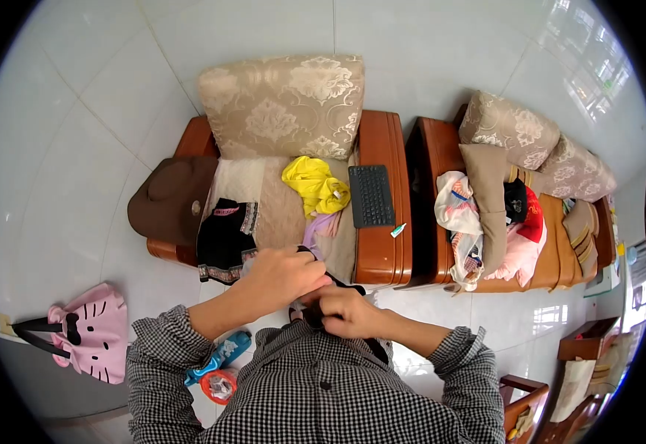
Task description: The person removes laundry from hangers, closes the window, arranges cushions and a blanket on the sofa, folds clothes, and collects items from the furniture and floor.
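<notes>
Step in hand: two-handed handling of a black cloth item (313,318). The item is in front of the armchair (382,259), between its seat and the operator's torso.

Hand state: the left hand (282,280) is curled, back uppermost, and closed on the item; its fingertips are hidden. The right hand (354,314) is closed in a fist around a lower portion. The two hands are close together.

Next move: as a judgement, any further working of the cloth calls for a firm hold with one hand while the other spreads the bunched part, so that its edges can be located.

Item appearance: black, apparently soft and bunched. The hands cover most of it; exact type and full outline cannot be determined.

Adjacent items: a yellow cloth (314,183) and a black garment with patterned trim (223,240) lie on the armchair seat; a keyboard (371,195) lies on the armchair's right armrest.
</notes>
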Motion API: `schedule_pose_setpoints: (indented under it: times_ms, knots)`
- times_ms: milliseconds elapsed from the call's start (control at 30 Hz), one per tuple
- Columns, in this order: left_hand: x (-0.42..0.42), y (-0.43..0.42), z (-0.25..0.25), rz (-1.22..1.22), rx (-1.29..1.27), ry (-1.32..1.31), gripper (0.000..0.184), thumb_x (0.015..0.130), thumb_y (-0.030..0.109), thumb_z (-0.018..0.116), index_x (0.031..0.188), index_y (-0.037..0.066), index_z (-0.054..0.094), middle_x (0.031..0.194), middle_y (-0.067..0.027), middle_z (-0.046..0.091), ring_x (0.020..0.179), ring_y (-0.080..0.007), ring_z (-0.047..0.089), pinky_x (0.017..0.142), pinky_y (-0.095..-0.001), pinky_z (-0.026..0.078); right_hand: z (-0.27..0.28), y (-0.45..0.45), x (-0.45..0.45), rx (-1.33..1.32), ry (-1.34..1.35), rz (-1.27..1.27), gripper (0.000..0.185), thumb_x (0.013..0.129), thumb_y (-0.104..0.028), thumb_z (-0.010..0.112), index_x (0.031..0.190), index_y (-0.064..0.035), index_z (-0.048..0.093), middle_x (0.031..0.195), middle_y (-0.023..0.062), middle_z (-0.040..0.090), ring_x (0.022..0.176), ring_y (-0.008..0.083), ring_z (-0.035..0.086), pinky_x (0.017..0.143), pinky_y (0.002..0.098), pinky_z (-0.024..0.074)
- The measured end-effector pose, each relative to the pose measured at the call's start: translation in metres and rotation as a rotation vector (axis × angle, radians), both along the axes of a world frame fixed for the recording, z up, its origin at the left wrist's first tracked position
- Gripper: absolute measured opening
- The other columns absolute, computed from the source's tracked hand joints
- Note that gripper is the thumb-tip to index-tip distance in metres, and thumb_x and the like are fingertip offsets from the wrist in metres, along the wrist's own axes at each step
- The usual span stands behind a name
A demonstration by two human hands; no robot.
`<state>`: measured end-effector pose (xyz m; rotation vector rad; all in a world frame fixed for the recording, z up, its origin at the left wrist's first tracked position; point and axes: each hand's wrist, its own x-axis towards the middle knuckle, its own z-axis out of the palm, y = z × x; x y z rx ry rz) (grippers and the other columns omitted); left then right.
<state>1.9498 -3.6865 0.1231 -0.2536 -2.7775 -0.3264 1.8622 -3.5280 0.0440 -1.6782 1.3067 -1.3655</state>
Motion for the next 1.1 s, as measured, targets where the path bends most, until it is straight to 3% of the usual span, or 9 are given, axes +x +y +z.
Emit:
schedule_pose_setpoints:
  times_ms: [200,267,433,467,633,867,933,1000,1100]
  knots:
    - [0.015,-0.011,0.041,-0.048,-0.185,0.086,0.029,0.065,0.03,0.066,0.054,0.012,0.047,0.054,0.0007,0.045,0.05,-0.012,0.049,0.037,-0.0228,0.035,-0.069,-0.004,-0.018,0.503,-0.34,-0.328,0.036,0.079,-0.024,0.055,0.109,-0.0045,0.052,0.088,0.0139,0.061,0.081,0.0233,0.059,0.074,0.0319,0.0444]
    - [0.021,-0.021,0.048,-0.02,-0.185,0.097,0.031,0.064,0.031,0.067,0.052,0.013,0.045,0.052,0.0013,0.04,0.048,-0.0111,0.047,0.037,-0.0219,0.034,-0.084,0.006,-0.033,0.692,-0.133,-0.294,0.045,0.079,-0.033,0.055,0.114,-0.0048,0.049,0.095,0.0141,0.062,0.087,0.0246,0.059,0.078,0.032,0.0443]
    - [0.017,-0.01,0.042,-0.154,-0.045,0.156,0.036,0.059,0.035,0.07,0.052,0.013,0.042,0.052,0.0009,0.036,0.046,-0.0124,0.041,0.038,-0.0231,0.031,-0.062,-0.016,-0.004,0.285,-0.428,-0.192,0.054,0.076,-0.041,0.063,0.107,0.0018,0.05,0.098,0.008,0.057,0.089,0.0187,0.052,0.076,0.0302,0.0407]
    - [0.015,-0.004,0.041,-0.2,-0.006,0.162,0.038,0.057,0.035,0.072,0.051,0.013,0.041,0.052,0.0004,0.035,0.045,-0.0133,0.04,0.038,-0.0239,0.03,-0.057,-0.019,-0.005,0.571,-0.386,-0.182,0.043,0.079,-0.034,0.062,0.103,0.0007,0.054,0.093,0.006,0.057,0.085,0.0167,0.052,0.075,0.0288,0.0413]
    - [0.013,0.009,0.039,-0.283,0.126,0.182,0.04,0.058,0.037,0.071,0.051,0.013,0.04,0.053,0.0007,0.033,0.044,-0.0119,0.037,0.037,-0.0228,0.028,-0.032,-0.032,0.002,0.325,-0.674,-0.015,0.021,0.08,-0.012,0.057,0.097,0.0015,0.059,0.096,0.0087,0.059,0.093,0.0174,0.054,0.082,0.0276,0.0417]
    - [0.031,-0.024,0.065,-0.129,-0.189,0.169,0.037,0.056,0.04,0.072,0.058,0.012,0.049,0.054,0.0007,0.041,0.046,-0.0149,0.043,0.039,-0.0245,0.034,-0.123,-0.038,-0.008,0.377,0.72,0.006,0.029,0.086,-0.021,0.042,0.101,-0.0003,0.055,0.096,0.0186,0.058,0.091,0.028,0.056,0.081,0.034,0.0434]
    - [0.039,-0.056,0.058,0.152,-0.047,0.057,0.041,0.054,0.04,0.072,0.074,0.008,0.057,0.058,-0.002,0.049,0.051,-0.0189,0.05,0.044,-0.027,0.04,-0.056,-0.014,-0.029,0.669,0.376,-0.001,0.031,0.089,-0.024,0.04,0.1,0.0019,0.054,0.09,0.0198,0.059,0.085,0.0312,0.058,0.078,0.0367,0.0453]
    - [0.058,-0.079,0.043,0.319,-0.127,-0.039,0.047,0.057,0.039,0.072,0.087,0.007,0.055,0.069,-0.0035,0.056,0.06,-0.019,0.056,0.049,-0.0282,0.044,-0.027,0.017,-0.037,0.402,0.292,-0.093,0.035,0.09,-0.027,0.04,0.096,0.0049,0.053,0.087,0.0197,0.06,0.078,0.0351,0.059,0.072,0.0408,0.0466]
    - [0.064,-0.091,0.016,0.328,-0.168,-0.011,0.043,0.06,0.033,0.071,0.092,0.01,0.056,0.07,-0.0041,0.054,0.06,-0.0202,0.055,0.049,-0.03,0.043,0.054,0.035,-0.031,0.528,0.539,0.083,0.028,0.085,-0.02,0.046,0.099,0.0043,0.053,0.076,0.0155,0.06,0.067,0.0308,0.06,0.062,0.0391,0.0477]
